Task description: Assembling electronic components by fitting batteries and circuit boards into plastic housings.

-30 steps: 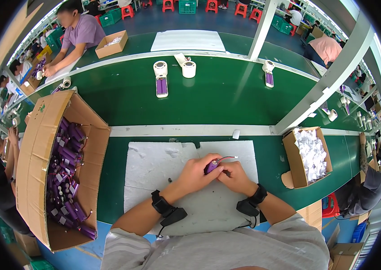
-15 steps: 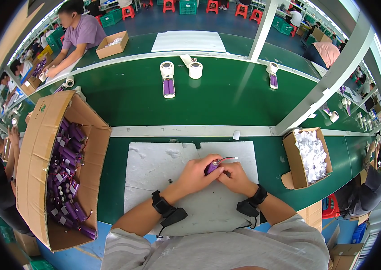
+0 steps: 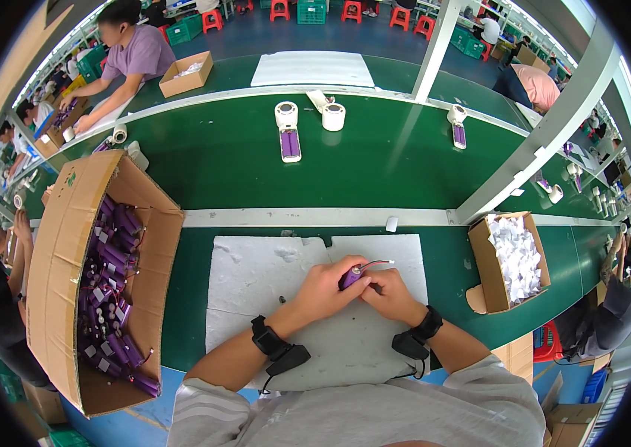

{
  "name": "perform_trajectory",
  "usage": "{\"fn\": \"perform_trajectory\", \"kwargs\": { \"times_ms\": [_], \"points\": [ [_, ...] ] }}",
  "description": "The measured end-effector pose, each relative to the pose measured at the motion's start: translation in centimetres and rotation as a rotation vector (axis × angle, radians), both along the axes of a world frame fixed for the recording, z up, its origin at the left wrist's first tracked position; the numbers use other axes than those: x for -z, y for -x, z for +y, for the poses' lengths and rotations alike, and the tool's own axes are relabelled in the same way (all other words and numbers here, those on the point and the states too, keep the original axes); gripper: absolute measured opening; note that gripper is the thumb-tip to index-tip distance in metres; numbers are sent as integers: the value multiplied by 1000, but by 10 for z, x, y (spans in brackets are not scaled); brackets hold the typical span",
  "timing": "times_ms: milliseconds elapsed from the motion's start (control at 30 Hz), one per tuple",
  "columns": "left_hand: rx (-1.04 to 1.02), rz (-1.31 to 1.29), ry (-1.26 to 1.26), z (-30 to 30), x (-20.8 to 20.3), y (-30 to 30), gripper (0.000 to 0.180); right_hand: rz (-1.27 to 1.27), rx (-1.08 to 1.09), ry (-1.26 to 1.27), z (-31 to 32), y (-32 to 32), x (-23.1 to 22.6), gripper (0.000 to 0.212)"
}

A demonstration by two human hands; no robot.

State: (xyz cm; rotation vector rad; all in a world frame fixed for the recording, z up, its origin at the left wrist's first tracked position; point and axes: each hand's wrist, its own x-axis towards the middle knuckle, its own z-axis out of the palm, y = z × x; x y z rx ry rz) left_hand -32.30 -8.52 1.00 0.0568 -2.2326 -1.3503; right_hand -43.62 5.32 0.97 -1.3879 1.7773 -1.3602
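Observation:
Over the pale foam mat [image 3: 248,287], a purple battery pack [image 3: 349,278] with a thin red-and-black lead and a white plug is held between both hands. My left hand [image 3: 323,290] wraps round it from the left, fingers closed. From the other side my right hand [image 3: 392,296] pinches at the pack, its thumb and fingertips closed and meeting the left hand. The pack's lower part is hidden by my fingers. A cardboard box [image 3: 58,276] of similar purple packs [image 3: 110,287] tilts toward me on the left.
At right stands a small box [image 3: 490,287] full of white paper pieces [image 3: 516,257]. Beyond a white rail [image 3: 293,217], the green belt [image 3: 375,167] carries white device housings [image 3: 289,134], some with purple packs inside. A metal post [image 3: 539,123] rises at right. Co-workers sit around.
The white housings on the belt have shifted slightly to the right. Across the belt, the co-worker in purple has moved an arm toward a box. My hands and the battery pack look nearly unchanged.

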Motion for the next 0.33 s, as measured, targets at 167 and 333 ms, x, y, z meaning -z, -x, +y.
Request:
{"fn": "perform_trajectory", "kwargs": {
  "times_ms": [167, 333],
  "points": [
    [-2, 11, 8, 0, 1, 0, 30, -3, -4, 2, 0, 1, 3, 10],
    [4, -14, -6, 0, 0, -1, 30, -1, -3, 4, 0, 0, 1, 10]
  ]
}}
